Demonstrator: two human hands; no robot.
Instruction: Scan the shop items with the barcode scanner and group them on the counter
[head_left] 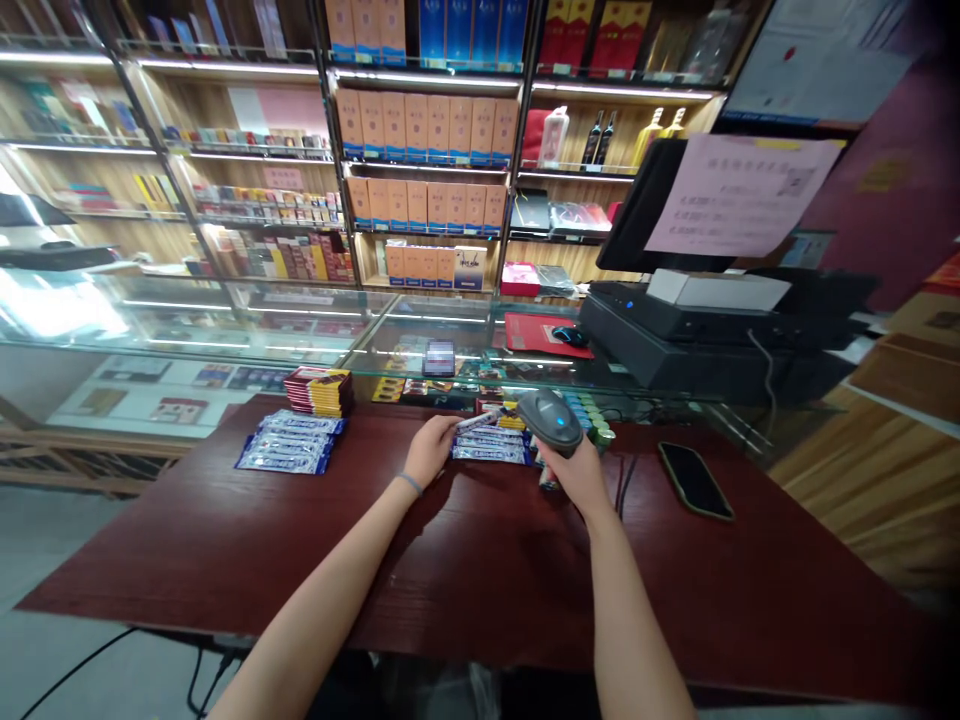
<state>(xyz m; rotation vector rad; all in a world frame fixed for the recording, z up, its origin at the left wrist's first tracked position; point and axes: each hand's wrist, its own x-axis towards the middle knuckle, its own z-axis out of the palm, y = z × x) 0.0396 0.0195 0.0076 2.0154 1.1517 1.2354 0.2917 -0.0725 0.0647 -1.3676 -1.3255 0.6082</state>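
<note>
My right hand (pixel 577 470) is wrapped round the handle of a dark grey barcode scanner (pixel 551 418), which has a small blue light on its top. My left hand (pixel 431 450) pinches the end of a slim blue-and-white packet (pixel 477 420), held in front of the scanner's head. Below it on the table lies a row of similar packets (pixel 491 447). Another pile of blue-and-white packets (pixel 292 442) lies farther left, with a stack of red-and-yellow packs (pixel 319 390) behind it. Small cans (pixel 602 437) stand partly hidden behind the scanner.
A phone (pixel 696 480) lies on the dark red table (pixel 480 580) at right. Behind is a glass counter (pixel 405 335) with a small screen device (pixel 439 358), a mouse (pixel 570 336) on a red mat, and a monitor (pixel 637 205). Shelves of boxes (pixel 427 127) line the wall.
</note>
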